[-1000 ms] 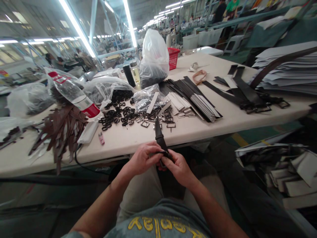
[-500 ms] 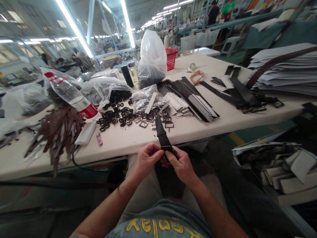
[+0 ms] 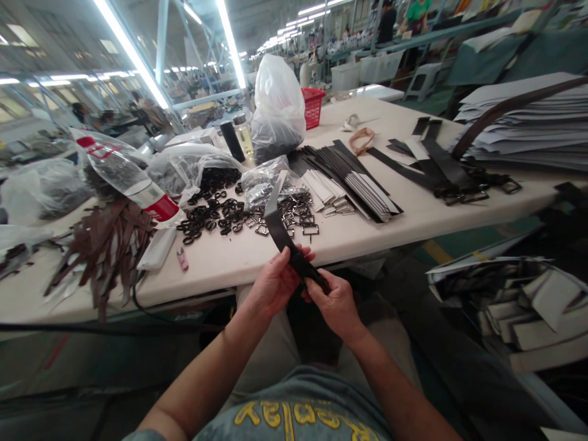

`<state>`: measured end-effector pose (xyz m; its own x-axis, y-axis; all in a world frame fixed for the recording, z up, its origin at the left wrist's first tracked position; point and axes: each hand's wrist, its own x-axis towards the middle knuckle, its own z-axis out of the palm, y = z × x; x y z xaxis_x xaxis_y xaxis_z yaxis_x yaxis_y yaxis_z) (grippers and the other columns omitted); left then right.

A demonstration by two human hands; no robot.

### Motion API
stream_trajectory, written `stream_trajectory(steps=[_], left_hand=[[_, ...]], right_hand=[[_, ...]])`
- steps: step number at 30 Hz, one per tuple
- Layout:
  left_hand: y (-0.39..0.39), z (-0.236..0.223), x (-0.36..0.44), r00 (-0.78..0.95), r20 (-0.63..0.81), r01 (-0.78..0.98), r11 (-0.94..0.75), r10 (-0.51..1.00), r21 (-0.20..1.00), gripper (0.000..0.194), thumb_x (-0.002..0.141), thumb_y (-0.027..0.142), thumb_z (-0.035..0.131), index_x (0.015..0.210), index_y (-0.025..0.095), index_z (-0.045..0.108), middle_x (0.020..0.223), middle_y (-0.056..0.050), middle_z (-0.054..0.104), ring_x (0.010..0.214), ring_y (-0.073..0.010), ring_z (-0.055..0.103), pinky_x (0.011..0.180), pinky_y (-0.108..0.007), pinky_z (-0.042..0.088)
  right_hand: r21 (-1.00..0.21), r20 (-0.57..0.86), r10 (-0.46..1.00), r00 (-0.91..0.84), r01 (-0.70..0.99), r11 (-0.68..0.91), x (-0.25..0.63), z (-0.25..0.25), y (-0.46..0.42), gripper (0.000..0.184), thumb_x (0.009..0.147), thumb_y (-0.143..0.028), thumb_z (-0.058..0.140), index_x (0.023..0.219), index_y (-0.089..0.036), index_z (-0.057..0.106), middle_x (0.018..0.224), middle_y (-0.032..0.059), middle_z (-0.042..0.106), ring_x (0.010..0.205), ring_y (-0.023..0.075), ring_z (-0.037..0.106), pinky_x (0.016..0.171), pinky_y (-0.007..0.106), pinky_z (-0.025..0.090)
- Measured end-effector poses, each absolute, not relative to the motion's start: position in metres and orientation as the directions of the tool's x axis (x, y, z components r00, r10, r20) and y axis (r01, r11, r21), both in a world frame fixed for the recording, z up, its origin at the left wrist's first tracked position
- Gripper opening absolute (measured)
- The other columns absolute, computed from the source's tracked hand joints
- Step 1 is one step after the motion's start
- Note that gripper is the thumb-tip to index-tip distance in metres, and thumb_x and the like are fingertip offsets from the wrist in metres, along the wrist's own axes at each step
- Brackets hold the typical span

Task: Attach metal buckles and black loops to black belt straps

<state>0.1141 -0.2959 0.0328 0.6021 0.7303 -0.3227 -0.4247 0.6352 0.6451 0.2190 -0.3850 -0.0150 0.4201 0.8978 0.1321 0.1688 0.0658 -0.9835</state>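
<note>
Both my hands hold one black strap (image 3: 277,230) just in front of the table edge, above my lap. My left hand (image 3: 275,283) pinches it from the left, my right hand (image 3: 334,304) grips its lower end. The strap sticks up and to the left over the table, its white underside showing at the top. Behind it lie loose metal buckles (image 3: 303,215) and black plastic rings (image 3: 212,215) on the white table (image 3: 413,214).
A row of black and white straps (image 3: 353,177), finished black straps with buckles (image 3: 454,177), brown strips (image 3: 105,245), a plastic bottle (image 3: 124,174), clear bags (image 3: 275,110), a red basket (image 3: 313,105). Stacked grey sheets (image 3: 519,122) at right; bags of pieces (image 3: 519,294) on the floor.
The strap has been pulled longer through my hands and now tilts up to the left. My hands have risen a little toward the table edge.
</note>
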Motion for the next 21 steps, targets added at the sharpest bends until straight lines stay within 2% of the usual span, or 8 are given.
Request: stream_trajectory(steps=[4,8,15,21], left_hand=[[-0.306,0.025,0.112,0.645,-0.228,-0.391,0.572,0.729,0.721,0.023,0.082,0.033,0.073,0.096,0.015,0.071,0.101,-0.009,0.075,0.089,-0.022,0.071,0.063,-0.026,0.054],[-0.314,0.018,0.11,0.659,-0.204,-0.359,0.541,0.724,0.761,0.031,0.077,0.035,0.077,0.102,0.017,0.072,0.108,-0.01,0.074,0.07,-0.0175,0.066,0.05,-0.025,0.048],[-0.323,0.012,0.108,0.607,-0.17,-0.363,0.461,0.776,0.809,0.034,0.075,0.037,0.078,0.103,0.018,0.073,0.12,-0.01,0.07,0.061,-0.0109,0.059,0.047,-0.022,0.046],[-0.32,0.005,0.103,0.625,-0.207,-0.321,0.489,0.753,0.811,0.037,0.077,0.036,0.076,0.109,0.019,0.071,0.12,-0.011,0.07,0.057,-0.0106,0.059,0.044,-0.02,0.045]], right_hand=[[-0.983,0.128,0.898,0.421,0.177,0.057,0.22,-0.013,-0.386,0.022,0.088,-0.035,0.058,0.074,-0.018,0.061,0.058,-0.0005,0.065,0.051,0.0139,0.061,0.051,0.021,0.049],[-0.993,0.085,0.904,0.419,0.11,0.042,0.219,-0.012,-0.385,0.023,0.088,-0.037,0.057,0.08,-0.017,0.064,0.059,-0.0003,0.065,0.049,0.0141,0.061,0.049,0.022,0.05],[-0.998,0.044,0.923,0.382,0.057,0.024,0.219,-0.012,-0.383,0.024,0.089,-0.039,0.058,0.081,-0.017,0.062,0.059,-0.0001,0.063,0.048,0.0145,0.062,0.047,0.022,0.051],[-1.0,-0.004,0.956,0.294,-0.016,0.001,0.218,-0.006,-0.384,0.032,0.088,-0.047,0.059,0.09,-0.015,0.062,0.068,0.0008,0.063,0.049,0.0157,0.064,0.047,0.027,0.058]])
